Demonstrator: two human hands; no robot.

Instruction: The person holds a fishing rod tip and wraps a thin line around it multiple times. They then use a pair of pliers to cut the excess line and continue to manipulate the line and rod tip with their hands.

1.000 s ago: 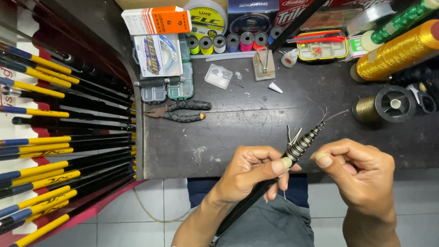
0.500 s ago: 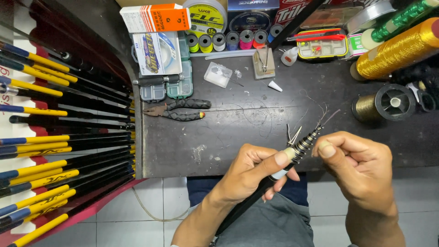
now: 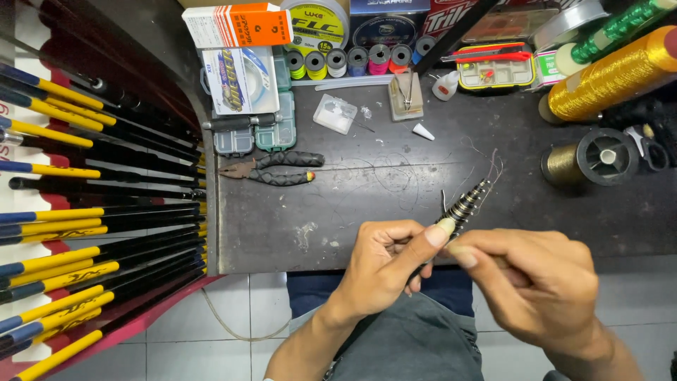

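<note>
My left hand (image 3: 384,264) grips a black fishing rod (image 3: 462,210) near its tip, thumb pressed on the shaft. The tip carries a stack of silver rings wound with thread, and loose thread ends stick out beyond it. My right hand (image 3: 536,293) pinches the rod just right of my left thumb, fingers closed on the shaft or a thread; what it pinches is hidden. Both hands hover over the front edge of the dark workbench (image 3: 338,219).
Black-handled pliers (image 3: 275,168) lie on the bench at left. A gold thread cone (image 3: 610,74), a spool (image 3: 589,159), small tackle boxes (image 3: 254,130), line spools (image 3: 352,60) and packages crowd the back. Several blue, yellow and black rods (image 3: 92,212) fill a rack at left.
Both hands have slid slightly down and left along the rod. The upright metal guide seen beside the ringed tip earlier is hidden now.
</note>
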